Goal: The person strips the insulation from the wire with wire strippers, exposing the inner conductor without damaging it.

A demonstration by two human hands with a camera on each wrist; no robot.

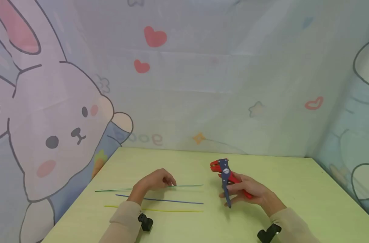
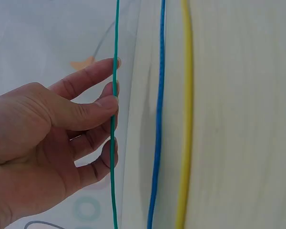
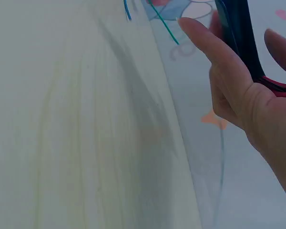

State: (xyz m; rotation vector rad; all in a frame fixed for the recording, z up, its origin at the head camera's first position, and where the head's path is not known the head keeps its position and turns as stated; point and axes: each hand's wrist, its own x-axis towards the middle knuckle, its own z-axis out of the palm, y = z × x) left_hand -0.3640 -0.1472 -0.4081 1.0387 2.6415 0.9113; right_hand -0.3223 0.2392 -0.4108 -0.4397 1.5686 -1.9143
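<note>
My left hand [image 1: 156, 180] pinches a thin green wire [image 1: 189, 185] between thumb and fingers; in the left wrist view the green wire [image 2: 114, 157] runs lengthwise past the fingertips. My right hand [image 1: 248, 190] holds a wire stripper [image 1: 225, 173] with a red jaw end and spread red and blue handles, its head tilted up and to the left. In the right wrist view only the dark handle [image 3: 240, 38] and a bit of red show by the fingers. Nearer to me, a blue wire [image 1: 172, 201] and a yellow wire [image 1: 172, 211] lie side by side, partly hidden by my left forearm.
The pale yellow-green table [image 1: 278, 175] ends at the back against a printed cloth backdrop [image 1: 184, 101] with a rabbit and hearts. Small black cameras sit on both wrists.
</note>
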